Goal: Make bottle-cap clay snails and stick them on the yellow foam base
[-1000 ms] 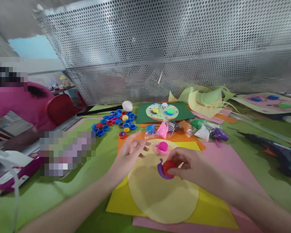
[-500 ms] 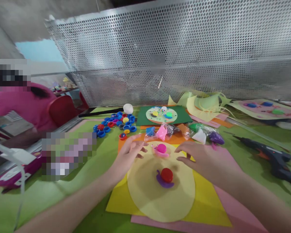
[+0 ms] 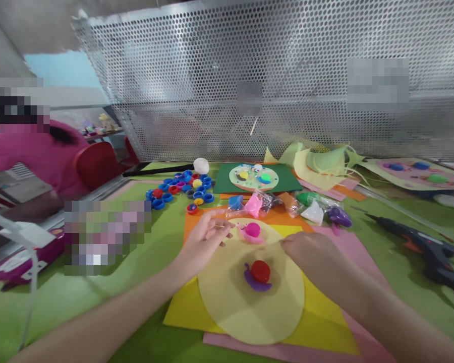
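A pale yellow paper oval lies before me with two snail figures on it. The nearer purple snail has a red bottle-cap shell; the farther pink snail has a pink cap shell. My left hand is at the oval's upper left edge, thumb and fingers closed together. A thin pale line shows by its fingers, too small to name. Over the oval's right edge, my right hand is closed with its fingers curled under. Whatever it may hold is hidden.
Several bottle caps lie at the back left. Bagged coloured clay sits beyond the oval. A glue gun lies at right. Behind stand a finished snail picture and a perforated metal panel. A person in pink is at left.
My right hand's fingers have curled from spread to closed. My left thumb and fingers have drawn together. Both snails stay where they were on the oval.
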`<action>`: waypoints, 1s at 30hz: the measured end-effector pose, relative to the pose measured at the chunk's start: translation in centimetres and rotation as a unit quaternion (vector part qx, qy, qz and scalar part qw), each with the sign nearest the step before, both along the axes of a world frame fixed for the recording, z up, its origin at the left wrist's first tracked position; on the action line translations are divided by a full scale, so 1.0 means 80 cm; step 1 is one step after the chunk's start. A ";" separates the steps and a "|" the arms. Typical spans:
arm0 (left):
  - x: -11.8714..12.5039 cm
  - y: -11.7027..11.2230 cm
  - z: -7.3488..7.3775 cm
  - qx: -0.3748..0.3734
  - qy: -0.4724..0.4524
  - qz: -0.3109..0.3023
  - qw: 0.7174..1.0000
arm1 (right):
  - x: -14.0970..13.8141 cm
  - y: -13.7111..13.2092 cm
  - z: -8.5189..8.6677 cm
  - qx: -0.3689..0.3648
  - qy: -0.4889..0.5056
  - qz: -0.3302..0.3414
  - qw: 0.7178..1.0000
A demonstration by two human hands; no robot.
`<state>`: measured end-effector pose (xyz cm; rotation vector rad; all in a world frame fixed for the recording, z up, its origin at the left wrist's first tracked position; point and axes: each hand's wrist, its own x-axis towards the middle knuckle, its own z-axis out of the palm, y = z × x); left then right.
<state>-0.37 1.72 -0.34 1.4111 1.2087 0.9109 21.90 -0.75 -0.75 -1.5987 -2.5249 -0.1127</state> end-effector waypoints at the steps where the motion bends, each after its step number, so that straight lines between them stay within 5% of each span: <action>1: 0.000 0.000 -0.002 0.005 0.001 -0.002 1.000 | -0.001 0.000 -0.003 0.006 -0.017 0.004 1.000; 7: -0.002 0.002 -0.009 0.023 0.009 -0.016 1.000 | -0.006 0.008 -0.024 0.054 -0.087 0.022 0.995; 11: -0.005 0.001 -0.010 0.030 0.013 -0.015 0.999 | -0.006 0.006 -0.017 0.087 -0.079 0.029 0.993; 15: -0.004 -0.007 -0.009 0.050 0.011 -0.045 0.998 | -0.012 -0.004 -0.002 0.101 -0.017 0.037 0.994; 21: 0.007 -0.035 -0.006 0.098 0.007 -0.153 0.983 | -0.032 -0.021 -0.003 0.087 0.249 0.067 0.962; 30: 0.008 -0.046 -0.006 0.046 -0.045 -0.128 0.990 | -0.033 -0.028 -0.004 0.130 0.230 0.052 0.963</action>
